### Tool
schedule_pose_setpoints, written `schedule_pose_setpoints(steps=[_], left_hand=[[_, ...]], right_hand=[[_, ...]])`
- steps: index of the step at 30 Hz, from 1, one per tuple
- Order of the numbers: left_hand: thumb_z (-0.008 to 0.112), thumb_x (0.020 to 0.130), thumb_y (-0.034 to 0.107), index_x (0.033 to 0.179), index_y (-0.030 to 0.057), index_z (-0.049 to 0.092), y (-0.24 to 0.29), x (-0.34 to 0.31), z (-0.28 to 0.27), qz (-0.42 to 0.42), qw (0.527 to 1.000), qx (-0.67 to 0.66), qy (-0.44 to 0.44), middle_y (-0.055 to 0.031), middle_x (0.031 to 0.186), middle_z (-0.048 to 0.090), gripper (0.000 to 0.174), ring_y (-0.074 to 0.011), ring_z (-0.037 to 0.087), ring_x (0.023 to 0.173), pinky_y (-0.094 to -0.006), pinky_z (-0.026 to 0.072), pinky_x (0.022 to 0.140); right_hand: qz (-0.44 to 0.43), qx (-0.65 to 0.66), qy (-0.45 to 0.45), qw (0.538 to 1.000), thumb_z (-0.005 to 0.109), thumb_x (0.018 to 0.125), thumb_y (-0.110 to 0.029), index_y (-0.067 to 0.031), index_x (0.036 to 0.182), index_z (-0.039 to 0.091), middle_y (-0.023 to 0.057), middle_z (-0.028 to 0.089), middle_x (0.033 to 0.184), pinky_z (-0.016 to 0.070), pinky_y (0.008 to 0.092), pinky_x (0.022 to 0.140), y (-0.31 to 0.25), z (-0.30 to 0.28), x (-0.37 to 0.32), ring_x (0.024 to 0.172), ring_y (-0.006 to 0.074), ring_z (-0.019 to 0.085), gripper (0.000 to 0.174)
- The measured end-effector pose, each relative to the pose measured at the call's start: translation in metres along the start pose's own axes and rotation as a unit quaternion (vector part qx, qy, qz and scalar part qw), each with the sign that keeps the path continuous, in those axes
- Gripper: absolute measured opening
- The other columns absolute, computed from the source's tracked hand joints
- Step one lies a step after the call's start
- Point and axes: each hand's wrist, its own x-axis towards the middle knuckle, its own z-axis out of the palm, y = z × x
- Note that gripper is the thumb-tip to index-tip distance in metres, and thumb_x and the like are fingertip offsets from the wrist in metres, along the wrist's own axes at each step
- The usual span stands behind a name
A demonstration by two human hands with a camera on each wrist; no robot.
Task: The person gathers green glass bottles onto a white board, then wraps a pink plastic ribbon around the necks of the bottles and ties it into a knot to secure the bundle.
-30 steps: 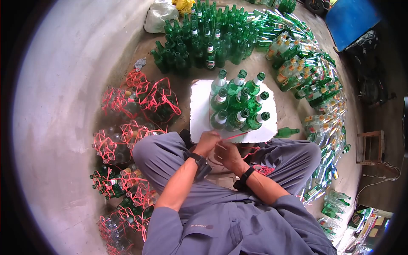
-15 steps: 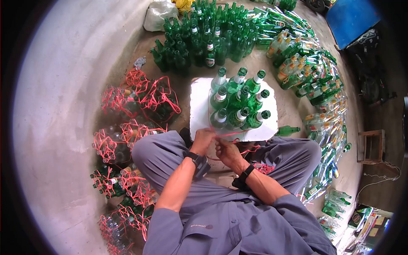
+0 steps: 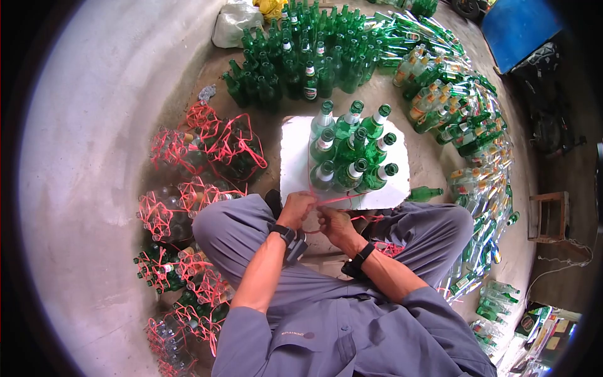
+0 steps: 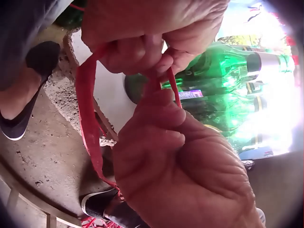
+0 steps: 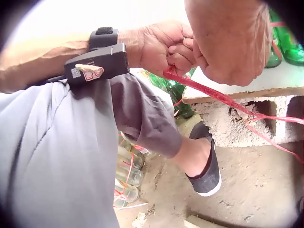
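Both hands work on a red plastic ribbon [image 5: 213,94] at the near edge of a white board [image 3: 296,169]. The left hand [image 3: 298,210] pinches the ribbon with curled fingers. Close beside it, the right hand [image 3: 339,227] also pinches it between thumb and fingers. In the left wrist view, the left hand [image 4: 156,33] and right hand [image 4: 175,161] meet fingertip to fingertip, with a ribbon loop hanging at one side. On the board, several green glass bottles [image 3: 348,147] stand upright in a tight block, and a ribbon strand runs along their near side.
Ribbon-tied bottle bundles [image 3: 235,151] lie along the left wall. Many green bottles [image 3: 308,56] stand beyond the board, and stacked bottles [image 3: 477,157] curve along the right. One green bottle [image 3: 426,194] lies right of the board. Rough blocks [image 5: 237,118] support the board.
The left hand has shifted slightly left, and the right hand a little forward, opening a small gap between them. Both keep hold of the ribbon; the bottles stay in place.
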Motion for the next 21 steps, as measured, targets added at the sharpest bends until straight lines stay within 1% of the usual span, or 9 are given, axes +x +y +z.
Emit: schedule_pose_setpoints(steps=[2, 3, 5, 8, 10, 13, 17, 19, 21], left_hand=[[0.069, 0.083, 0.015, 0.087, 0.0087, 0.064, 0.003, -0.002, 0.000, -0.046, 0.998, -0.045, -0.023, 0.0079, 0.059, 0.045, 0.009, -0.0027, 0.031, 0.045, -0.0223, 0.0192, 0.041], [0.069, 0.083, 0.015, 0.087, 0.0087, 0.064, 0.002, -0.001, 0.001, -0.046, 0.998, -0.045, -0.024, 0.0079, 0.059, 0.045, 0.009, -0.0027, 0.031, 0.045, -0.0223, 0.0192, 0.041], [0.071, 0.083, 0.016, 0.090, 0.0117, 0.065, 0.000, 0.000, 0.001, -0.054, 0.998, -0.027, -0.027, 0.0091, 0.060, 0.044, 0.010, -0.0025, 0.030, 0.045, -0.0220, 0.0191, 0.042], [0.072, 0.083, 0.016, 0.089, 0.0134, 0.065, -0.003, 0.001, -0.001, -0.054, 0.997, -0.025, -0.040, 0.0094, 0.060, 0.044, 0.010, -0.0023, 0.030, 0.045, -0.0220, 0.0193, 0.043], [0.073, 0.082, 0.015, 0.090, 0.0133, 0.065, 0.000, -0.003, 0.000, -0.044, 0.998, -0.027, -0.042, 0.0094, 0.060, 0.044, 0.011, -0.0024, 0.030, 0.045, -0.0220, 0.0191, 0.043], [0.072, 0.083, 0.013, 0.091, 0.0127, 0.066, 0.000, -0.004, -0.001, -0.033, 0.998, -0.030, -0.043, 0.0093, 0.060, 0.044, 0.011, -0.0026, 0.029, 0.045, -0.0223, 0.0188, 0.043], [0.070, 0.084, 0.011, 0.095, 0.0107, 0.067, -0.004, 0.001, -0.003, -0.042, 0.997, -0.020, -0.053, 0.0088, 0.059, 0.044, 0.011, -0.0028, 0.029, 0.044, -0.0227, 0.0194, 0.042], [0.069, 0.084, 0.010, 0.095, 0.0100, 0.067, 0.002, -0.003, 0.000, -0.036, 0.998, -0.010, -0.043, 0.0086, 0.059, 0.044, 0.011, -0.0029, 0.029, 0.044, -0.0228, 0.0198, 0.042], [0.068, 0.084, 0.009, 0.095, 0.0093, 0.068, 0.005, -0.005, 0.002, -0.030, 0.999, 0.001, -0.032, 0.0083, 0.058, 0.044, 0.010, -0.0030, 0.030, 0.044, -0.0229, 0.0203, 0.042]], right_hand=[[-0.002, -0.008, 0.007, 1.000, 0.071, 0.089, -0.018, -0.0099, 0.097, 0.066, -0.0008, 0.062, 0.080, 0.0432, 0.0208, 0.053, 0.000, 0.000, 0.000, 0.066, 0.0092, 0.056, 0.012], [-0.003, -0.016, 0.013, 1.000, 0.071, 0.089, -0.017, -0.0105, 0.094, 0.066, -0.0007, 0.062, 0.079, 0.0430, 0.0207, 0.053, 0.000, 0.000, 0.000, 0.065, 0.0090, 0.056, 0.011], [-0.014, -0.033, 0.013, 0.999, 0.072, 0.088, -0.017, -0.0111, 0.093, 0.065, -0.0008, 0.061, 0.078, 0.0428, 0.0207, 0.052, 0.001, 0.002, 0.002, 0.063, 0.0087, 0.056, 0.011], [-0.023, -0.063, 0.023, 0.997, 0.074, 0.087, -0.017, -0.0119, 0.091, 0.064, -0.0010, 0.061, 0.076, 0.0419, 0.0206, 0.050, -0.001, 0.008, -0.001, 0.061, 0.0083, 0.055, 0.011], [-0.022, -0.076, 0.036, 0.996, 0.074, 0.087, -0.016, -0.0121, 0.090, 0.064, -0.0011, 0.060, 0.075, 0.0413, 0.0204, 0.049, -0.001, 0.008, -0.002, 0.060, 0.0082, 0.054, 0.011], [-0.023, -0.059, 0.055, 0.996, 0.074, 0.086, -0.016, -0.0115, 0.091, 0.065, -0.0013, 0.060, 0.074, 0.0400, 0.0200, 0.047, -0.001, 0.003, -0.001, 0.059, 0.0084, 0.054, 0.011], [-0.026, -0.071, 0.064, 0.995, 0.073, 0.087, -0.018, -0.0097, 0.095, 0.067, -0.0016, 0.059, 0.073, 0.0395, 0.0196, 0.047, -0.002, 0.004, -0.007, 0.059, 0.0083, 0.054, 0.013], [-0.030, -0.085, 0.072, 0.993, 0.073, 0.087, -0.019, -0.0091, 0.096, 0.068, -0.0017, 0.059, 0.073, 0.0396, 0.0197, 0.047, -0.004, 0.010, -0.013, 0.059, 0.0082, 0.053, 0.014], [-0.079, -0.142, 0.085, 0.983, 0.073, 0.086, -0.020, -0.0081, 0.093, 0.069, -0.0012, 0.060, 0.071, 0.0392, 0.0207, 0.046, -0.006, 0.017, -0.017, 0.057, 0.0081, 0.053, 0.015]])
